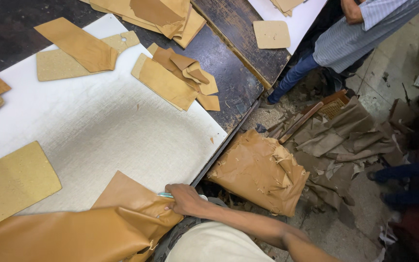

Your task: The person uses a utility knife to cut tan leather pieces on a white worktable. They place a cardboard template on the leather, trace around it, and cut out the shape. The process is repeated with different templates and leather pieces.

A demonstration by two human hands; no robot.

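Head cam looks straight down at a cutting bench. The right hand (186, 199) is at about 6 o'clock, fingers curled tight on the corner of a big tan leather sheet (73, 233) that drapes off the near edge toward 7 o'clock. A thin teal tool (166, 195) pokes out of the same fist, likely a knife or pen, too small to say. The left hand isn't in view, so I can't tell what it's doing.

If it were me, I'd keep that pinch low and flat so the leather doesn't crease, drag it square onto the white board (98, 131), and keep the tool's tip pointed away from the hide while pulling.

Materials: the leather is smooth with a soft sheen and folds in fat rolls. The board is matte, scored all over with fine cut marks. A stiff, grainy yellowish template (10, 182) sits at 8 o'clock, rounded corner, cork-like look. Cut tan pieces (175, 80) are heaped at 12, angular tabs and strips. On the floor at 3 o'clock there's a crumpled scrap pile (260, 172), ragged edges, with duller brown offcuts beyond. Another person (350, 39) in a striped shirt stands at 1 o'clock.
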